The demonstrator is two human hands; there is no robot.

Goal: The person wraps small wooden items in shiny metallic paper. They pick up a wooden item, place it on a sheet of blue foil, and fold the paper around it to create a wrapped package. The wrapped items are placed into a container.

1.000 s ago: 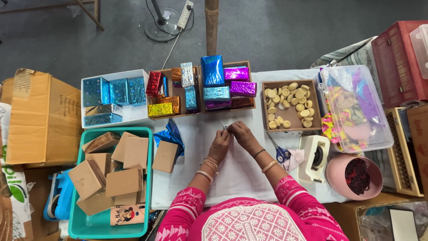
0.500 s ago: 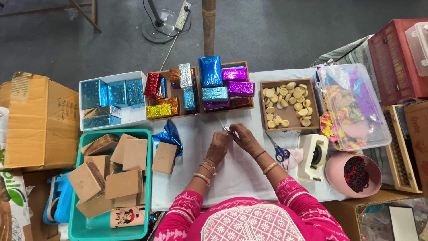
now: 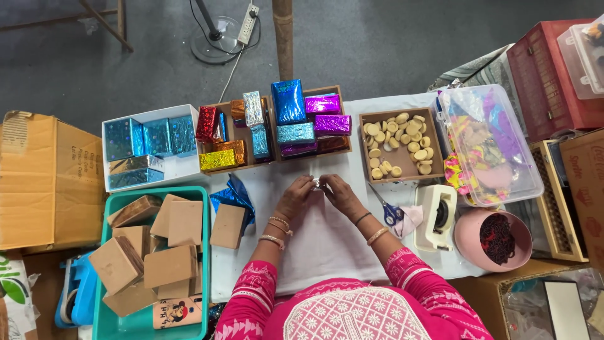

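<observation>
Two hands meet above the white tabletop [image 3: 327, 242]: the left hand [image 3: 294, 196] and right hand [image 3: 340, 194] pinch a small silvery piece [image 3: 316, 183] between narrowly closed fingers [image 3: 326, 182], near the tray of round tan discs [image 3: 397, 145].

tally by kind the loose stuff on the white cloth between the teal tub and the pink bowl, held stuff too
scissors: 1
tape dispenser: 1
plain brown box: 1
blue foil sheet: 1
pale pink scrap: 1
small shiny piece, held: 1
total: 6
</observation>
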